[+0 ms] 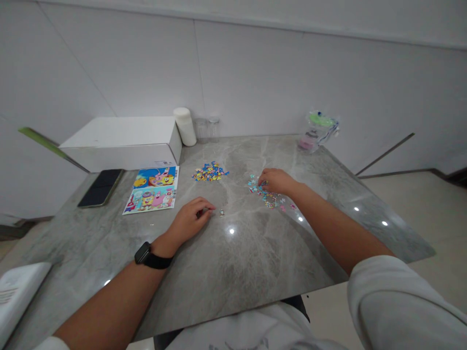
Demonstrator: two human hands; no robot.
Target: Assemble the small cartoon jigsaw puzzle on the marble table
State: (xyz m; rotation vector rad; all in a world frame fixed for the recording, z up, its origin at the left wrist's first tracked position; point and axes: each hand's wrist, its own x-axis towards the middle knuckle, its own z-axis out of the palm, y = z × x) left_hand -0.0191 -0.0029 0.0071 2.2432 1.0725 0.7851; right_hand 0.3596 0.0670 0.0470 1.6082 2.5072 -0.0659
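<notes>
My right hand (279, 182) reaches down into a loose spread of small jigsaw pieces (272, 200), mostly light blue, pink and mixed colours. Its fingers are curled and closed at the far left side of that spread, on a puzzle piece partly hidden by the fingertips. My left hand (191, 218), with a black watch (153, 256) on the wrist, rests on the table, fingers loosely bent and thumb a little apart. Just beyond its fingertips lies a single puzzle piece (222, 213), not gripped. Farther back is a heap of blue and yellow puzzle pieces (210, 171).
A printed cartoon picture sheet (151, 190) lies left of the heap, beside a phone (101, 187). Behind stand a white box (122, 141), a white bottle (185, 127) and two clear glasses (207, 130). A plastic bag (319, 130) sits at the back right corner of the grey table (248, 272).
</notes>
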